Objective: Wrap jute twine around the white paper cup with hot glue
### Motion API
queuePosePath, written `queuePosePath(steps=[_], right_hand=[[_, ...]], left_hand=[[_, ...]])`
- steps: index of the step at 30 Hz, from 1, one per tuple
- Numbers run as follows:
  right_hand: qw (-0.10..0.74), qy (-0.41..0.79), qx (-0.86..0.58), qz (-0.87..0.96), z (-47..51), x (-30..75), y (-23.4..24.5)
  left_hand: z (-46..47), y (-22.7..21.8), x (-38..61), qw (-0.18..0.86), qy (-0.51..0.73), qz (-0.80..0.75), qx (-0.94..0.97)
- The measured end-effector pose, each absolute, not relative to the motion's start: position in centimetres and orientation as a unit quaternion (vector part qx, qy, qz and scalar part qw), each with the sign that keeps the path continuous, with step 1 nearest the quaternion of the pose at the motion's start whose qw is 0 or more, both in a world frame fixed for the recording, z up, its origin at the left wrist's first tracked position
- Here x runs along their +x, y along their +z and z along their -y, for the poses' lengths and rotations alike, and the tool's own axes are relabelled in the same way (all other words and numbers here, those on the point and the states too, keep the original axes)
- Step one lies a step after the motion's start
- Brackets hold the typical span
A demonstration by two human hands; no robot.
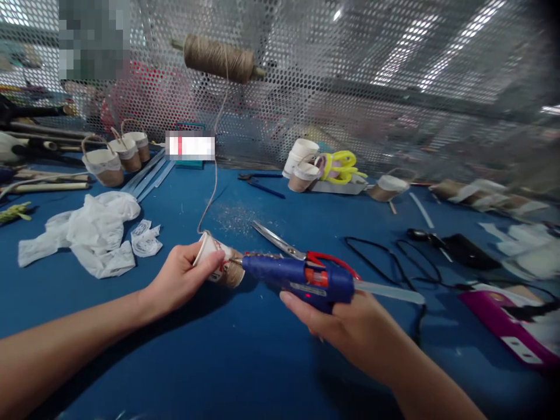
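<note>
My left hand [186,274] is closed on a paper cup [217,269] that lies tilted on its side, its lower part wound with brown twine. From the cup, the twine [215,175] runs up to a spool [219,58] on a rod at the mesh. A blue hot glue gun [297,277] is gripped in my right hand [345,326], with a clear glue stick [389,290] poking out of its back. The nozzle tip is at the wound side of the cup; whether it touches, I cannot tell. Behind the gun lie scissors [280,240] with red handles.
White lace [94,233] lies in a heap at left, below several twine-wrapped cups [107,166] with handles. Pliers [265,182], stacked white cups [300,156] and yellow cord [343,166] stand farther back. A black cable [376,265] and a magenta power strip [503,329] are at right.
</note>
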State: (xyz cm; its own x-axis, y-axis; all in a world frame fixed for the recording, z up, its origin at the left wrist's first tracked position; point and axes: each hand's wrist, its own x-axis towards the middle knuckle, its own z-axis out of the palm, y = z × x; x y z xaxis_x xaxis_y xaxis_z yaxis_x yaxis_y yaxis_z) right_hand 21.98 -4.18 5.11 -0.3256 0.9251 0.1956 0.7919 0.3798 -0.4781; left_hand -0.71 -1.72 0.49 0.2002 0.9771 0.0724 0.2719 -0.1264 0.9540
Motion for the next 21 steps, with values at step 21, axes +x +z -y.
queuePosePath(steps=[21], right_hand=[[0.191, 0.122, -0.516, 0.826, 4.65, 21.72, 5.38]], left_hand=[[1.94, 0.21, -0.73, 0.419, 0.389, -0.498, 0.652]])
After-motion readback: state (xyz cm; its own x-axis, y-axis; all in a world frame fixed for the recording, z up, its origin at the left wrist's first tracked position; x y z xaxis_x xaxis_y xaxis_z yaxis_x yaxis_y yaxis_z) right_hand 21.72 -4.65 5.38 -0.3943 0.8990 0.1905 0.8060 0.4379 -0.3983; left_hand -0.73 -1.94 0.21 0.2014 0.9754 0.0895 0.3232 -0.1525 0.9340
